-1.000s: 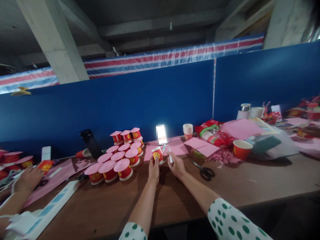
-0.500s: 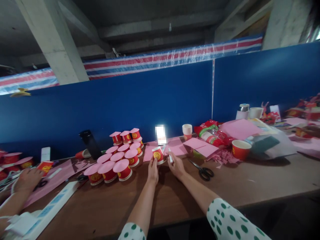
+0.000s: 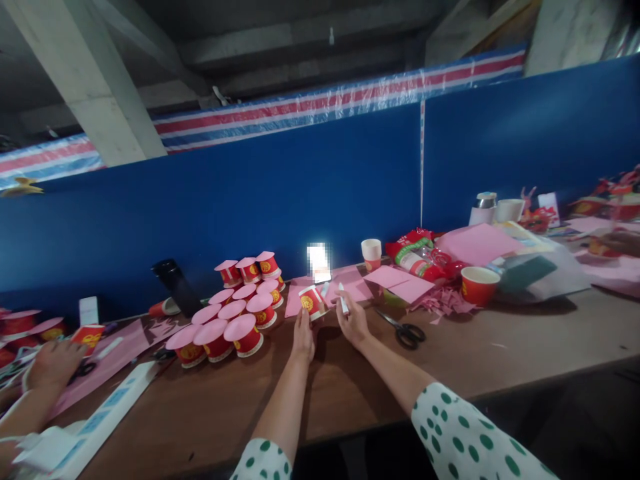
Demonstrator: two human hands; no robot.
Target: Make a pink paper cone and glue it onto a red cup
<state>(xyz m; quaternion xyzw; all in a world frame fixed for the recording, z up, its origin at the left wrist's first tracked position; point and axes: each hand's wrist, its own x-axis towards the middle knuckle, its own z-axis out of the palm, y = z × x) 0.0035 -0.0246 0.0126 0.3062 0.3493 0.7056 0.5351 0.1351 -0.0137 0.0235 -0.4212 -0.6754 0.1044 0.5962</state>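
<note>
My left hand point(image 3: 303, 339) is closed on a red paper cup point(image 3: 311, 303) with a yellow emblem, tilted above the table. Beside it, my right hand point(image 3: 354, 321) grips a slim white tube, like a glue stick or pen point(image 3: 343, 304); its exact kind is unclear. The tube's tip points up and is apart from the cup. Pink paper point(image 3: 350, 283) lies behind both hands. To the left stand several upturned red cups point(image 3: 249, 341) with pink paper discs on top. Black-handled scissors point(image 3: 409, 335) rest right of my right hand.
A power strip point(image 3: 107, 417) and a co-worker's hand point(image 3: 55, 367) holding a red cup are at left. A black bottle point(image 3: 175, 287) stands behind the cups. At right are pink paper scraps point(image 3: 443, 303), a red cup point(image 3: 479, 288) and a plastic bag point(image 3: 560, 287). A lit phone point(image 3: 320, 263) faces me.
The camera view has shifted slightly. The cup in my left hand has tilted further, its emblem turning leftward. My right hand keeps hold of the white tube.
</note>
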